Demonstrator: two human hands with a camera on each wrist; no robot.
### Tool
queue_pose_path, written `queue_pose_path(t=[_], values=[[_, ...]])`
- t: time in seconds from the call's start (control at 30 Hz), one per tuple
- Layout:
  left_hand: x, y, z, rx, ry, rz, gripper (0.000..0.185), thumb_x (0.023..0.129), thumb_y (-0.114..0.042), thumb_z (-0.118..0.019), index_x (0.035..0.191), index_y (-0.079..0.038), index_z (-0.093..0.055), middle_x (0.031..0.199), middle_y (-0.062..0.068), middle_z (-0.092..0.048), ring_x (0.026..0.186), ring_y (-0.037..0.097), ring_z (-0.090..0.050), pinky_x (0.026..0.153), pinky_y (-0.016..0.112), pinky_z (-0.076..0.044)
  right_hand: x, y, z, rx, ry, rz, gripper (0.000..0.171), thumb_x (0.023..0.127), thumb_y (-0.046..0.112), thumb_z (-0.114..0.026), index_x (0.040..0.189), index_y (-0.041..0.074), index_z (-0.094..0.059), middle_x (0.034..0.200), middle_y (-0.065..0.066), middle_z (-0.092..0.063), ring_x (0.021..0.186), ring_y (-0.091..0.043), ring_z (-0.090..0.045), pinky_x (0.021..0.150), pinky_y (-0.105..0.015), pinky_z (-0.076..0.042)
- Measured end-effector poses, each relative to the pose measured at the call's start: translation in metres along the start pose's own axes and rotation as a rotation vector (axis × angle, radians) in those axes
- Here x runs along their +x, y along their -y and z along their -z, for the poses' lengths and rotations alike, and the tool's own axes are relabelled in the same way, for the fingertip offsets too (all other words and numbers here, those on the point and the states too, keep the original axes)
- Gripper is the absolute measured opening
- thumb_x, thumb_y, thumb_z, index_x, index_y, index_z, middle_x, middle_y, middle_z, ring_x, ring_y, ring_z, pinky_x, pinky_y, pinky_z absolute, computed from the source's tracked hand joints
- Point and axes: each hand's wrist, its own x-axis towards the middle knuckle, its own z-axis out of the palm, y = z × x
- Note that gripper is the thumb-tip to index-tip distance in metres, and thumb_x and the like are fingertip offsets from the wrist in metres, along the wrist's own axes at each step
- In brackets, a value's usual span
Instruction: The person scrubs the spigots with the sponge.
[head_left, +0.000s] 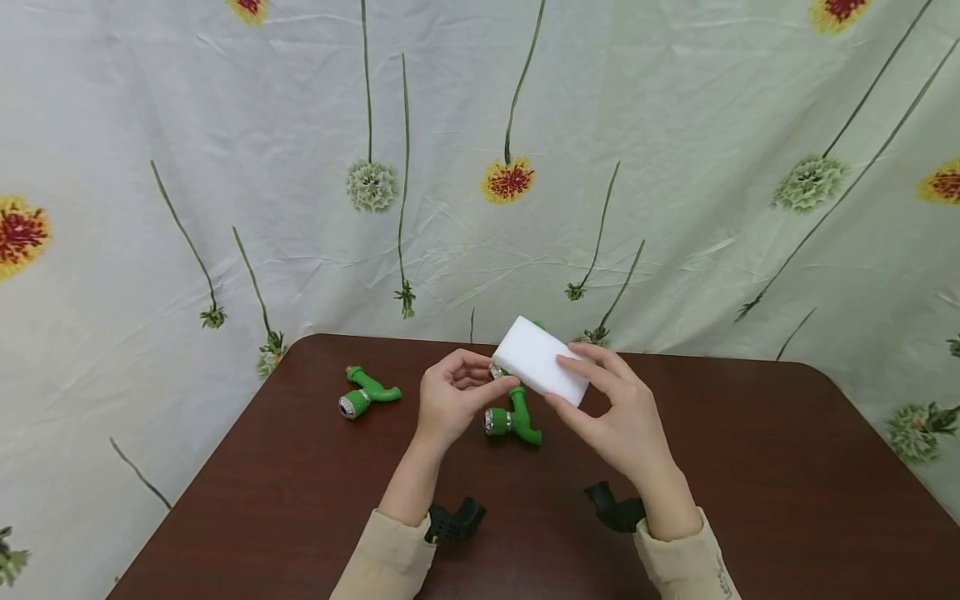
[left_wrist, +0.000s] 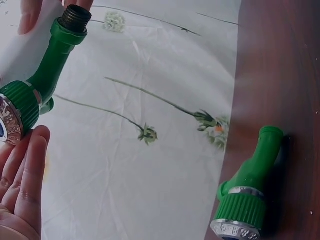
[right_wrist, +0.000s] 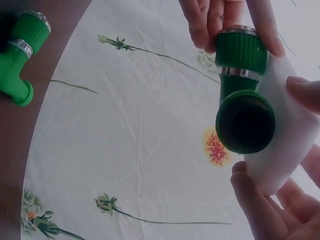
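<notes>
Sleeves are framing the desk (head_left: 750,467) edge; above it, the left hand (head_left: 450,400) is pinching a green nozzle (right_wrist: 240,95) while the right hand (head_left: 622,417) is pressing a white sponge (head_left: 540,362) against it. Two more nozzles (head_left: 366,392) are lying apart, apparently awaiting wiping.

A sponge (head_left: 542,360) and a nozzle (head_left: 497,370) are held above the surface (head_left: 750,467), between the left hand (head_left: 454,398) and the right hand (head_left: 617,417). A second nozzle (head_left: 514,419) is placed just below them, a third (head_left: 364,392) well to the left.
</notes>
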Motion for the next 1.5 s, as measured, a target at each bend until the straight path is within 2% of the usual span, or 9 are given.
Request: queue_pose_path(t=[0.37, 0.5, 0.63, 0.83, 0.93, 1.07, 1.17, 1.27, 1.5], values=[[0.0, 0.0, 0.0, -0.055, 0.005, 0.006, 0.025, 0.068, 0.002, -0.082, 0.086, 0.006, -0.065, 0.08, 0.011, -0.068, 0.068, 0.015, -0.065, 0.061, 0.029, -0.055, 0.002, -0.005, 0.0, -0.063, -0.03, 0.061, 0.038, 0.071, 0.013, -0.082, 0.107, 0.007, -0.071, 0.118, -0.009, -0.059, 0.106, -0.025, -0.058, 0.072, -0.037, -0.055], [0.0, -0.002, 0.001, -0.065, -0.008, 0.035, 0.023, 0.069, 0.003, -0.081, 0.085, 0.006, -0.064, 0.076, 0.002, -0.066, 0.068, 0.013, -0.064, 0.061, 0.026, -0.054, 0.003, -0.009, 0.005, -0.158, -0.136, -0.01, 0.038, 0.07, 0.011, -0.083, 0.105, 0.003, -0.071, 0.115, -0.013, -0.061, 0.099, -0.03, -0.061, 0.07, -0.043, -0.054], [-0.001, -0.004, 0.002, -0.078, -0.026, 0.061, 0.021, 0.07, 0.005, -0.079, 0.085, 0.007, -0.063, 0.074, -0.003, -0.065, 0.068, 0.011, -0.063, 0.062, 0.024, -0.054, 0.003, -0.01, 0.011, -0.138, -0.224, -0.089, 0.038, 0.069, 0.008, -0.083, 0.105, 0.003, -0.071, 0.115, -0.013, -0.061, 0.099, -0.03, -0.059, 0.073, -0.039, -0.051], [-0.003, -0.023, 0.001, -0.083, -0.034, 0.076, 0.018, 0.073, 0.007, -0.075, 0.085, 0.011, -0.061, 0.073, -0.003, -0.063, 0.065, 0.009, -0.062, 0.062, 0.025, -0.055, 0.002, -0.005, 0.009, -0.016, -0.1, 0.01, 0.038, 0.071, 0.01, -0.081, 0.108, 0.009, -0.071, 0.119, -0.003, -0.06, 0.107, -0.021, -0.057, 0.081, -0.018, -0.045], [-0.002, -0.017, 0.001, -0.09, -0.048, 0.073, 0.019, 0.074, 0.003, -0.077, 0.084, 0.008, -0.062, 0.073, 0.0, -0.062, 0.065, 0.011, -0.063, 0.062, 0.028, -0.056, 0.002, -0.004, 0.008, -0.013, -0.055, 0.051, 0.038, 0.07, 0.01, -0.081, 0.107, 0.009, -0.071, 0.119, -0.004, -0.06, 0.108, -0.021, -0.057, 0.081, -0.017, -0.045], [0.001, -0.002, 0.002, -0.123, -0.05, 0.062, 0.021, 0.074, -0.002, -0.078, 0.085, 0.005, -0.062, 0.074, 0.004, -0.063, 0.063, 0.014, -0.063, 0.061, 0.038, -0.057, 0.001, -0.01, 0.011, -0.11, -0.113, -0.019, 0.036, 0.07, 0.01, -0.081, 0.105, 0.006, -0.071, 0.117, -0.008, -0.061, 0.101, -0.024, -0.06, 0.074, -0.031, -0.052], [0.001, -0.002, 0.002, -0.152, -0.046, 0.065, 0.02, 0.076, -0.001, -0.076, 0.086, 0.005, -0.061, 0.073, 0.006, -0.062, 0.06, 0.015, -0.063, 0.06, 0.04, -0.057, 0.001, -0.014, 0.016, -0.15, -0.173, -0.107, 0.036, 0.07, 0.009, -0.081, 0.105, 0.004, -0.071, 0.117, -0.011, -0.06, 0.1, -0.027, -0.06, 0.072, -0.04, -0.051], [0.001, -0.002, 0.002, -0.165, -0.053, 0.072, 0.019, 0.077, 0.001, -0.075, 0.087, 0.006, -0.059, 0.073, 0.006, -0.062, 0.059, 0.015, -0.063, 0.059, 0.038, -0.057, 0.002, -0.013, 0.019, -0.095, -0.207, -0.124, 0.037, 0.069, 0.006, -0.081, 0.105, 0.005, -0.071, 0.118, -0.01, -0.06, 0.102, -0.027, -0.058, 0.075, -0.033, -0.048], [0.001, -0.004, 0.001, -0.167, -0.05, 0.09, 0.018, 0.078, 0.001, -0.074, 0.089, 0.004, -0.06, 0.075, 0.006, -0.062, 0.061, 0.015, -0.063, 0.066, 0.053, -0.053, 0.003, -0.006, 0.016, 0.026, -0.106, 0.064, 0.039, 0.068, 0.003, -0.079, 0.106, 0.009, -0.071, 0.12, -0.005, -0.059, 0.105, -0.023, -0.057, 0.081, -0.015, -0.044]])
